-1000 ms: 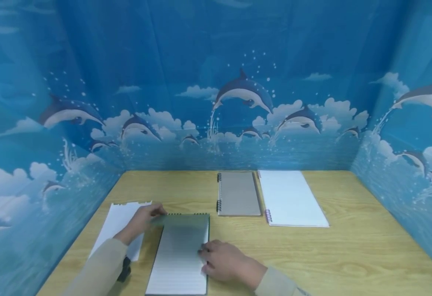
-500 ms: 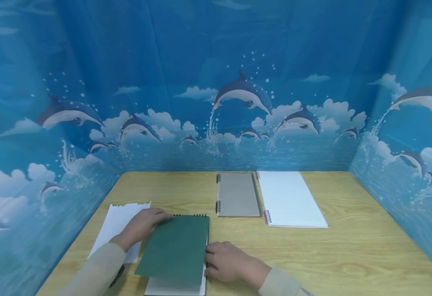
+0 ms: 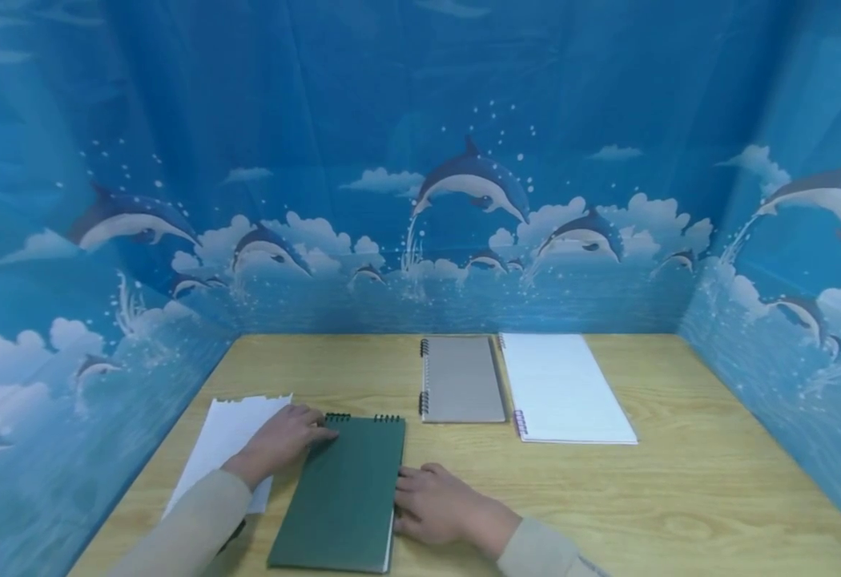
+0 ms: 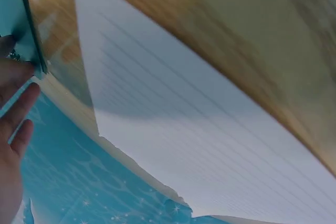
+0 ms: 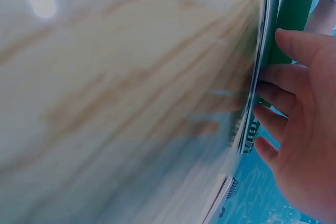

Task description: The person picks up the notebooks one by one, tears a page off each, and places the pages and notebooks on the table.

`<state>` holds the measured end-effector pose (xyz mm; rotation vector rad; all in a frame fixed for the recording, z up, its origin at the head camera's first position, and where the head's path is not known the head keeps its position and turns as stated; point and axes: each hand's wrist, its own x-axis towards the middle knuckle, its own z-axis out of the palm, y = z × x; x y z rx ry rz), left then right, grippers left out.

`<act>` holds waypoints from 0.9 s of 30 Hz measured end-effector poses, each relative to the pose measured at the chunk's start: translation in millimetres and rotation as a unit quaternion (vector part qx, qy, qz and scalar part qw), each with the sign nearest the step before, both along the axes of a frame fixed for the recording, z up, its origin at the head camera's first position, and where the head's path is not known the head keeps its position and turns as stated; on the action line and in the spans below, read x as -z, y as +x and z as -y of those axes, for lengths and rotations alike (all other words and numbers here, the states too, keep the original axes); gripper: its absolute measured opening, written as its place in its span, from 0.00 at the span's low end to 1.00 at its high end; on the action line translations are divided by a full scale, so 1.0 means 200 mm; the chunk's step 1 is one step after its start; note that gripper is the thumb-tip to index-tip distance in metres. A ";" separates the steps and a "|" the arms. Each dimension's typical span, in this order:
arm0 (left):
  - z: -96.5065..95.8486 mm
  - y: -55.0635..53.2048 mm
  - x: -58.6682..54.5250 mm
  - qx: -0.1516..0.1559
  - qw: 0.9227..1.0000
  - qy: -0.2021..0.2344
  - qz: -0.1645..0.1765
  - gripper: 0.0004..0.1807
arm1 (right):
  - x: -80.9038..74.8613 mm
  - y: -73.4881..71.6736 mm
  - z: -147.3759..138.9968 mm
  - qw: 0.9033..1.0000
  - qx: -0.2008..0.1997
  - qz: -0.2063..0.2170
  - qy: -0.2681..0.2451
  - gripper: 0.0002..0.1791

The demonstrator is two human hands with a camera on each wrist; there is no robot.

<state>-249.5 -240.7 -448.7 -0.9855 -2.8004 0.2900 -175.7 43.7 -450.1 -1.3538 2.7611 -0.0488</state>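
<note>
A green spiral notebook (image 3: 344,497) lies closed on the table, its black coil at the far end. My left hand (image 3: 285,437) rests at its upper left corner, fingertips on the cover beside the coil. Against the notebook's right edge my right hand (image 3: 438,506) touches with fingers extended; the right wrist view shows those fingers (image 5: 273,93) along the page edges. Under my left forearm lies a loose lined sheet (image 4: 173,103) with a ragged torn edge, partly hidden by the sleeve in the head view.
A grey-covered spiral notebook (image 3: 464,381) and a larger notebook showing a white page (image 3: 568,389) lie side by side toward the back of the wooden table (image 3: 716,481). A blue dolphin-print curtain (image 3: 392,304) stands round the back and sides.
The green cover has come down over the notebook's lined page, from raised to flat. My left hand went from holding the cover to resting on it; my right hand stayed by the right edge.
</note>
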 end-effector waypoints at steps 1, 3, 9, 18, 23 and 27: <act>-0.01 0.00 0.00 -0.011 1.000 0.005 0.006 0.13 | 0.00 0.00 0.00 1.000 0.002 0.002 0.000 0.26; -0.03 0.01 0.01 -0.040 0.999 0.024 0.023 0.13 | 0.00 0.00 0.00 1.000 0.005 0.002 -0.003 0.26; -0.07 0.04 0.01 -0.116 0.987 0.083 0.079 0.31 | 0.00 0.00 -0.01 1.000 0.003 -0.001 -0.014 0.25; -0.08 0.04 0.01 -0.138 0.981 0.090 0.100 0.33 | 0.02 -0.01 -0.06 0.999 0.007 0.031 -0.042 0.22; -0.10 0.04 0.02 -0.145 0.981 0.084 0.099 0.33 | 0.01 -0.02 -0.09 0.997 0.003 0.040 -0.059 0.21; -0.15 0.05 -0.01 -0.147 0.982 0.080 0.088 0.33 | -0.02 -0.03 -0.15 0.994 0.034 0.062 -0.089 0.19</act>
